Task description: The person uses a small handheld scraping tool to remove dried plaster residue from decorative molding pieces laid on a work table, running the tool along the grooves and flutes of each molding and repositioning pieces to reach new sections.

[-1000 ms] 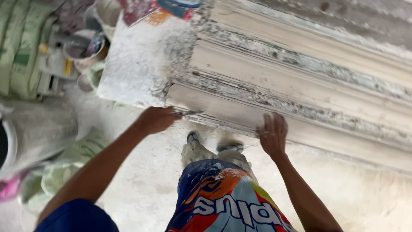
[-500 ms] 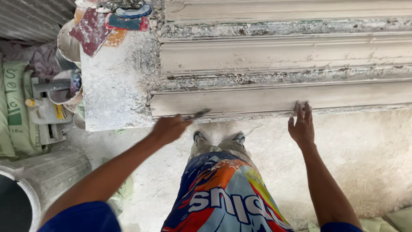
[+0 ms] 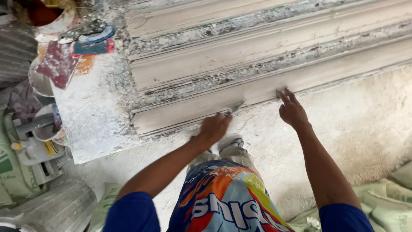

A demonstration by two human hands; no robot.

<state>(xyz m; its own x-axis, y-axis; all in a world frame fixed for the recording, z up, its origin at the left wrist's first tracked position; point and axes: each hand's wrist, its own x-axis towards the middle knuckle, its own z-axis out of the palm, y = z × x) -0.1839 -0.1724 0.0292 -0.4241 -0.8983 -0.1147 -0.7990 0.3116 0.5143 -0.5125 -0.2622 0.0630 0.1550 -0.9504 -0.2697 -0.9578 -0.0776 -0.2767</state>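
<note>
So counting what's showing here: two hands are working at the bench, one small scraper blade is sitting in the left one. I'm seeing three long plaster mouldings lying side by side, one dusty white slab next to them, and at least two sanding discs piling up in the corner.

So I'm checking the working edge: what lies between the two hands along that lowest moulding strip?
In the head view, only the strip's bare, dusty front edge runs between the left hand, holding a small blade, and the right hand. Nothing else sits there.
</note>
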